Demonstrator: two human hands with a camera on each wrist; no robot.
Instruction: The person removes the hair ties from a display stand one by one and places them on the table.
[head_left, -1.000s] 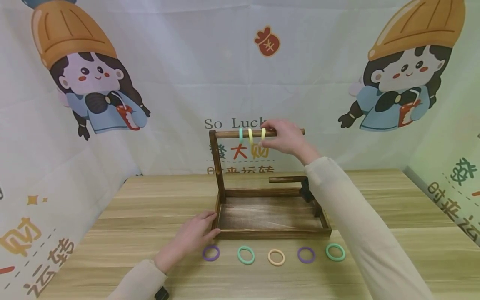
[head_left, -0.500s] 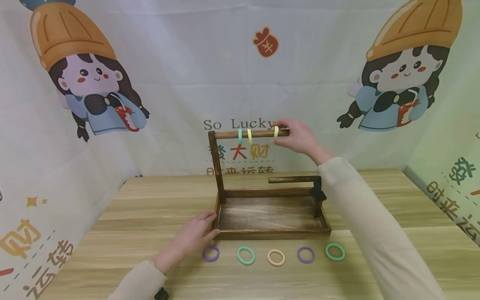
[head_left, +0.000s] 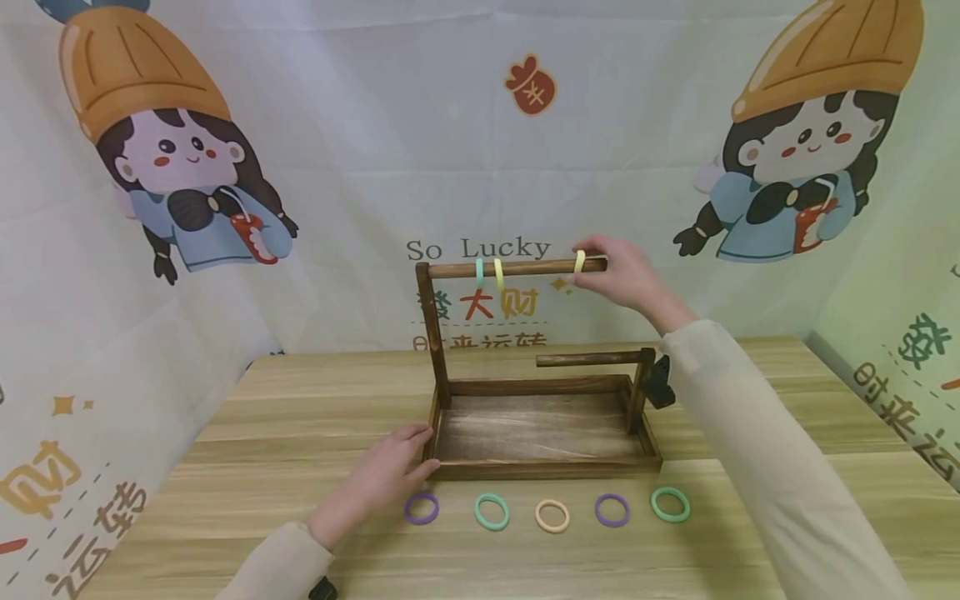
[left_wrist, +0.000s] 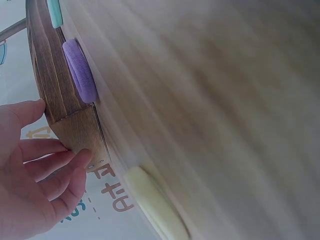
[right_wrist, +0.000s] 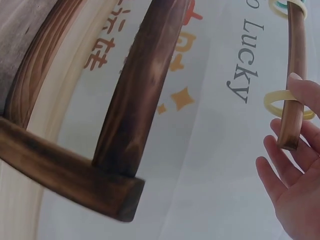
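Observation:
My right hand (head_left: pixel 626 271) pinches a yellow hair tie (head_left: pixel 580 262) that encircles the upper bar (right_wrist: pixel 297 45) of a dark wooden stand close to its free end. Farther left on that bar hang a green hair tie (head_left: pixel 480 272) and another yellow hair tie (head_left: pixel 498 273). My left hand (head_left: pixel 382 471) grips the front left corner of the stand's tray base (head_left: pixel 540 469), thumb and fingers on different sides of the corner in the left wrist view. Beside this corner lies a purple hair tie (left_wrist: pixel 80 70).
In front of the tray lie more hair ties: green (head_left: pixel 492 511), peach (head_left: pixel 552 515), purple (head_left: pixel 612 510) and green (head_left: pixel 671 504). A pale yellow one (left_wrist: pixel 155 202) shows in the left wrist view. A shorter lower bar (head_left: pixel 585 359) points left from the right post. Printed cloth (head_left: pixel 360 167) hangs behind.
My right hand has slid the pinched yellow hair tie rightward along the upper bar, away from the other two, toward the free end. My left hand has stayed at the tray corner.

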